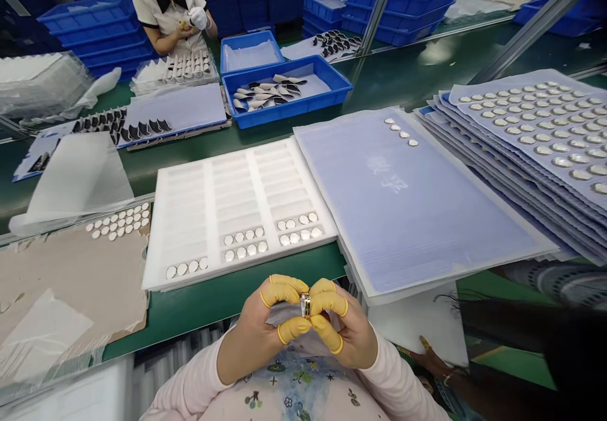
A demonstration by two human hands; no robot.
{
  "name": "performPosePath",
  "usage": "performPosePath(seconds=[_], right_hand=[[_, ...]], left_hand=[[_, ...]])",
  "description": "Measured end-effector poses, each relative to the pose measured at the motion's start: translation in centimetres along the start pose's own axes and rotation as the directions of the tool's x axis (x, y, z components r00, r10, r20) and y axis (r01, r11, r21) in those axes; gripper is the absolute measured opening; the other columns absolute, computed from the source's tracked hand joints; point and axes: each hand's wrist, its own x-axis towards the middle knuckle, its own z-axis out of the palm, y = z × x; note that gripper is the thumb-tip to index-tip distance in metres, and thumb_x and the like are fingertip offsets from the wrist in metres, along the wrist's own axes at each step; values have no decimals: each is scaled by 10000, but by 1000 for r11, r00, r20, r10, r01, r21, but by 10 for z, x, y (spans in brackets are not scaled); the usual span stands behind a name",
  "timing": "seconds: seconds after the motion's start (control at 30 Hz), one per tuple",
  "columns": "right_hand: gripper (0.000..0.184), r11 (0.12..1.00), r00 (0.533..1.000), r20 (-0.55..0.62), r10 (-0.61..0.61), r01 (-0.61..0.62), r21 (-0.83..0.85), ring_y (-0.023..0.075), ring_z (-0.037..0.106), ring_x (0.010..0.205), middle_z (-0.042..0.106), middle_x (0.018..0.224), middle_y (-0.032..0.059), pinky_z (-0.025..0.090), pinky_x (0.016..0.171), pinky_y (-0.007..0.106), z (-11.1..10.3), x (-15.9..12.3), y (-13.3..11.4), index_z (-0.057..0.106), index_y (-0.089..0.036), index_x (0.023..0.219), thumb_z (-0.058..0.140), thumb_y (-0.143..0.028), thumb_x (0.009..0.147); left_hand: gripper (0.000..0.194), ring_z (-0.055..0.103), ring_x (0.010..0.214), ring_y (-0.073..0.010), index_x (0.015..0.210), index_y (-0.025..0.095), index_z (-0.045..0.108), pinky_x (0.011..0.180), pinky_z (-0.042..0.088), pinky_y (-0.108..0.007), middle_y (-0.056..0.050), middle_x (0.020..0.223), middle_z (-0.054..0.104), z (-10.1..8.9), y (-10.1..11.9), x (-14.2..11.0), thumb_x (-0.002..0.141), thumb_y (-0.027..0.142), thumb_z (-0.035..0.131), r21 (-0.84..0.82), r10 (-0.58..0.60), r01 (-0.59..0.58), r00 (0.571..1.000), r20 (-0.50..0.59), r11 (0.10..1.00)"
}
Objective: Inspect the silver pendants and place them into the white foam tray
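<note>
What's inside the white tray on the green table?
Five groups of four small round pieces sit in the white tray toward its near edge. What lies directly beneath them is covered.

Lt-pink slvs (192, 375), yel finger cots (279, 294)

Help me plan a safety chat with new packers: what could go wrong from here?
The left hand and right hand pinch the small part by covered fingertips, seemingly short of the table; a slip might drop it off the edge.

Four discs lie loose on the blue sheet, so a knock could scatter them.
</note>
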Motion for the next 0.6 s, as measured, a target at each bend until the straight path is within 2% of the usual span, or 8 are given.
performPosePath(seconds=[0.23, 0.6], right_hand=[[99, 1000, 1000, 6, 1, -1, 13, 164, 462, 624, 530, 737, 11, 401, 551, 290, 3, 1, 3, 555, -246, 964, 489, -173, 956], [105, 999, 999, -16, 31, -31, -13, 158, 481, 635, 519, 743, 10, 416, 555, 286, 3, -6, 6, 555, -236, 924, 506, -143, 927]], left_hand=[[287, 631, 1021, -176, 1106, 280, 548, 891, 526, -303, -43, 1102, 653, -2, -1, -7, 881, 240, 720, -88, -133, 134, 991, 19, 987], [283, 622, 1070, -181, 1140, 281, 552, 926, 521, -316, -42, 1140, 637, -2, -5, -9, 902, 224, 693, -81, -185, 190, 981, 66, 978]])
